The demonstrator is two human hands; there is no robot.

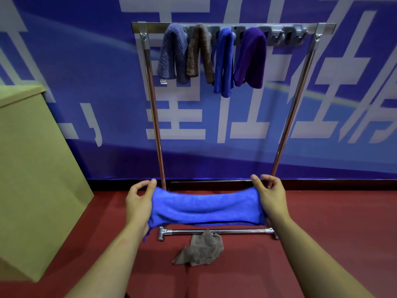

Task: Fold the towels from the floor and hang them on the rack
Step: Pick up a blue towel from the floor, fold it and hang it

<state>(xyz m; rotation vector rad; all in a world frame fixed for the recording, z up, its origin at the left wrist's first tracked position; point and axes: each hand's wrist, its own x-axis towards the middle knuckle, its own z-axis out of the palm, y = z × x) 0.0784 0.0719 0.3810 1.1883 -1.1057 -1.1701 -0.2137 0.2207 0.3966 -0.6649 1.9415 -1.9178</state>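
A bright blue towel [206,207], folded into a long band, is stretched level between my hands in front of the rack's base. My left hand [138,202] pinches its left end with thumb and fingers. Its right end is held the same way by my right hand [271,197]. A crumpled brown towel [200,249] lies on the red floor just below. The metal rack [283,125] stands against the wall. Over its top bar [150,27] hang several folded towels: a grey-blue one [173,54], a brown one [199,52], a blue one [224,61] and a purple one [251,57].
A large cardboard box [32,168] stands on the left, close to my left arm. A blue banner wall [86,72] with white characters rises behind the rack. The rack's floor bar [236,231] runs just under the held towel. Grey hooks [283,35] fill the top bar's right part.
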